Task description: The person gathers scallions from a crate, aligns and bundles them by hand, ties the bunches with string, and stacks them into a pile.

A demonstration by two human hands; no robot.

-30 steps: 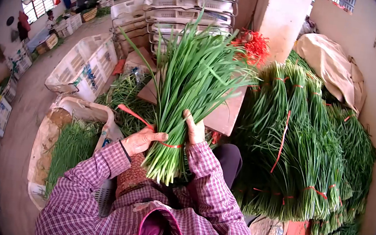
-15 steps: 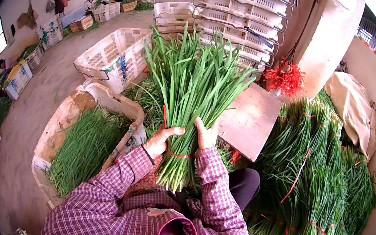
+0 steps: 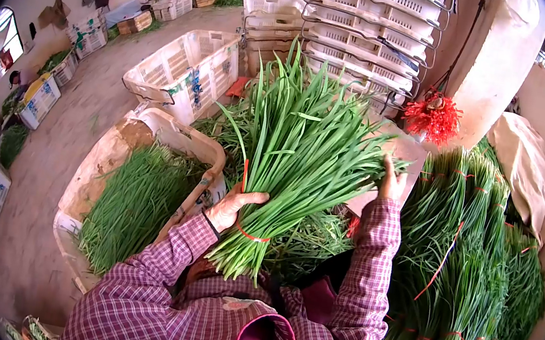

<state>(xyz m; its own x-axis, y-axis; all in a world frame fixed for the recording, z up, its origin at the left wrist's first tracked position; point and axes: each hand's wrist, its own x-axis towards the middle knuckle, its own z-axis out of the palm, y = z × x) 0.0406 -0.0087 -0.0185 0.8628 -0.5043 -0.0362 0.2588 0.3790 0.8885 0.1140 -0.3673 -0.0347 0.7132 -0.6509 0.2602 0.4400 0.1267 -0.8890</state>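
Many bundles of long green leaves with pale stalks [image 3: 456, 263], tied in red, are lying heaped at the right, while shallow white plastic crates [image 3: 372, 42] are standing stacked behind. At the left, loose narrow green leaves [image 3: 133, 210] are filling a soiled white plastic crate [image 3: 105, 158]. Above the lap, one fan-shaped bundle of broad green leaves [image 3: 302, 153] is being held aslant, stalks toward the lower left. Its stalks are being gripped by the left hand's [image 3: 231, 209] fingers, just above a thin red band [image 3: 252, 236]; its leafy edge is being touched by the right hand [image 3: 391, 182], whose fingers are partly hidden, so any pinching cannot be told. Seemingly, the banded leaves are being arranged; the next move calls for a steady left grip and gentle support of the tips.
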